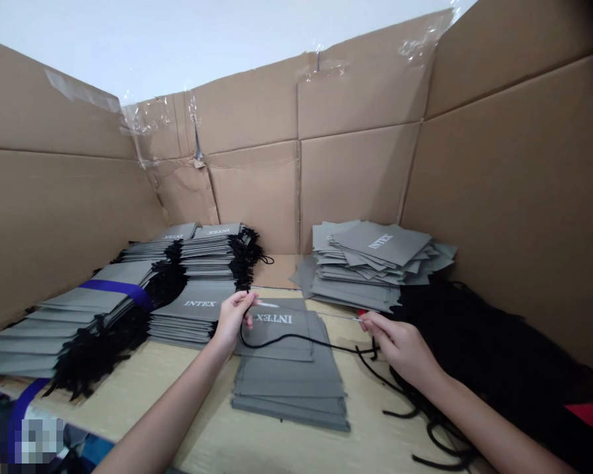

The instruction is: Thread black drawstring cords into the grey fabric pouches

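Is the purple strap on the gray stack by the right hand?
No, the purple strap lies across the gray stack at far left.

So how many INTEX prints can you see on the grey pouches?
5: one each on the leftmost back pile, the back pile beside it, the pile just left of the left hand, the middle pile and the right pile. More may be hidden underneath.

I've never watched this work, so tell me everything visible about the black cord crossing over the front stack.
The black cord is thin and textile-looking. Held in the left grip, it curves slackly over the grey INTEX piece towards the right grip; its far end and any contact with that piece are unclear.
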Demonstrator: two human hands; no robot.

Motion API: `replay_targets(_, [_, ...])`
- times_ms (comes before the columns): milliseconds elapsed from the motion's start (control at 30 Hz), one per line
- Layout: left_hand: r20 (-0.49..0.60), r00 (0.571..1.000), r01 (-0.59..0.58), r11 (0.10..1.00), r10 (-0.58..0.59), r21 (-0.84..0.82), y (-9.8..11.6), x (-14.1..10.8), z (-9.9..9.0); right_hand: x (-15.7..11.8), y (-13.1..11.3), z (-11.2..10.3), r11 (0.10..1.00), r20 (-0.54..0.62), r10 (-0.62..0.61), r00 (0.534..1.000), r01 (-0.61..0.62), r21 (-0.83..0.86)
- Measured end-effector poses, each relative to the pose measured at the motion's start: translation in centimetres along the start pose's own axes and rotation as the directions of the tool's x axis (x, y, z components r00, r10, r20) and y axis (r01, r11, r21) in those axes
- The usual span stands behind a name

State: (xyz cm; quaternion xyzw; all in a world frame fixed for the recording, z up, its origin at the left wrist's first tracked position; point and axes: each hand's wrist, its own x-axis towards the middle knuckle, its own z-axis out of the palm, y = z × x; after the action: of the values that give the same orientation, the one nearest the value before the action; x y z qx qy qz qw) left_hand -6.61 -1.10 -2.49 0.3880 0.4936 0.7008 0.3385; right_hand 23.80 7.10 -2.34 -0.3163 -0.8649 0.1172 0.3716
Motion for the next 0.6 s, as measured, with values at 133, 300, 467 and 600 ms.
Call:
replay_targets(133, [0.001, 1.000, 0.017, 0.999, -0.017, -0.046, 0.3, 0.0, -0.2, 0.0, 0.0, 0.4, 0.998, 0.001, 0.032, 0.999, -0.032, 0.050])
replay_targets(300, [0.076, 0.987, 0.149, 0.979, -0.139, -0.138, 0.4, -0.2, 0.0, 0.0, -0.5, 0.5, 0.996, 0.081, 0.048, 0.996, -0.054, 0.076])
replay_targets(467, [0.157, 0.937, 0.348, 0.882, -0.313, -0.317, 1.2, -0.7, 0.6, 0.3, -1.5, 0.3, 0.995, 0.211, 0.089, 0.973, -0.078, -0.058])
replay_targets(600, [0.223, 0.889, 0.458, 0.782, -0.400, -0.423, 2.1, -1.7, 1.6, 0.2, -2.1, 1.1, 0.965, 0.157, 0.180, 0.971, -0.144, -0.217])
